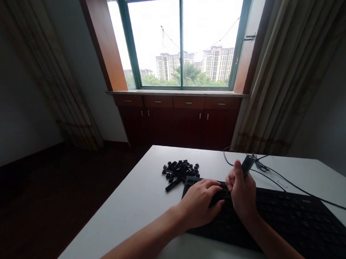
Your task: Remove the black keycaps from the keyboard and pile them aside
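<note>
Checking the left hand (pixel 199 204) first: what is recorded for it?

Its fingers are laid over the upper left of a black keyboard (pixel 290 224), curved and loosely spread. No clench is seen. Whether anything is pinched at the fingertips cannot be told, as dark tips are lost against dark keys.

And the right hand (pixel 242 193)?

It is held just above the keyboard, with the fingers curled and the thumb raised against a small dark piece (pixel 248 164), which appears to be grasped. Its kind cannot be settled from this view.

Where are the loose parts located?

A heap of black keycaps (pixel 180 170) is lying on a white table (pixel 134 204), just left of the keyboard. A long spacebar cap (pixel 173 185) is lying at the heap's near edge. A black cable (pixel 303 186) is run behind the keyboard and looped near the dark piece.

How is handling judged?

The keycaps are judged light, stiff plastic, apt to slide and scatter; they are best taken by opposite side walls. The spacebar cap is best held at its middle. The keyboard is judged light but rigid, best taken by its long edges, with the cable kept clear.
</note>
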Demonstrator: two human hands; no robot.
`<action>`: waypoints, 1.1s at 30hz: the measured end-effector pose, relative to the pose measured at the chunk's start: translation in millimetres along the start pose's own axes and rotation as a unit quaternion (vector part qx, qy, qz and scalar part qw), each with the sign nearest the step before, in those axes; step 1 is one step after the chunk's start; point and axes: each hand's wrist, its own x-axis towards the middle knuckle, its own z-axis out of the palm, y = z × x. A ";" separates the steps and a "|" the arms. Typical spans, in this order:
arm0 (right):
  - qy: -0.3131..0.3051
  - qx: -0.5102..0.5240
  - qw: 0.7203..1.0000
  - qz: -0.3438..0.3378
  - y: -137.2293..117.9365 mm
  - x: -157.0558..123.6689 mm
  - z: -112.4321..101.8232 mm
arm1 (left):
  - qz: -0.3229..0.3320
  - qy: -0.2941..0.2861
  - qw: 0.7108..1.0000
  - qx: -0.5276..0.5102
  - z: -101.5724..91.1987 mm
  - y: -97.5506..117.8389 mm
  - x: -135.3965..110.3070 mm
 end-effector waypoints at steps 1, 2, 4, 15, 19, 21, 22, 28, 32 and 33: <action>0.003 0.006 1.000 0.004 0.3 0.6 0.0 | -0.003 0.002 1.000 0.002 0.4 -1.6 -0.7; 0.003 0.009 1.000 0.008 0.4 0.9 0.0 | -0.003 0.004 1.000 0.005 1.2 -2.9 -1.1; -0.002 0.006 1.000 0.012 -0.1 0.7 -0.1 | 0.000 0.010 1.000 0.007 3.0 -4.6 -1.2; -0.005 -0.005 1.000 0.018 -1.8 -0.2 1.9 | -0.063 0.080 0.994 0.030 -26.8 -21.6 3.4; -0.016 -0.011 1.000 0.018 -1.6 -2.6 1.7 | -0.114 0.132 0.982 0.071 -48.2 -47.3 2.6; -0.024 -0.017 0.999 0.019 -1.4 -3.8 1.1 | -0.137 0.152 0.975 0.081 -56.0 -60.6 1.2; -0.028 -0.019 0.999 0.020 -1.3 -4.2 0.9 | -0.146 0.159 0.973 0.085 -58.7 -66.7 0.3; -0.049 -0.037 0.998 0.023 -1.5 -5.3 1.7 | -0.187 0.159 0.964 0.103 -60.9 -87.6 -4.3; -0.056 -0.046 0.997 0.029 -3.2 -6.6 2.5 | -0.206 0.152 0.959 0.118 -58.9 -90.9 -5.6; -0.058 -0.047 0.997 0.032 -3.7 -7.1 2.4 | -0.211 0.153 0.958 0.124 -58.7 -91.6 -5.9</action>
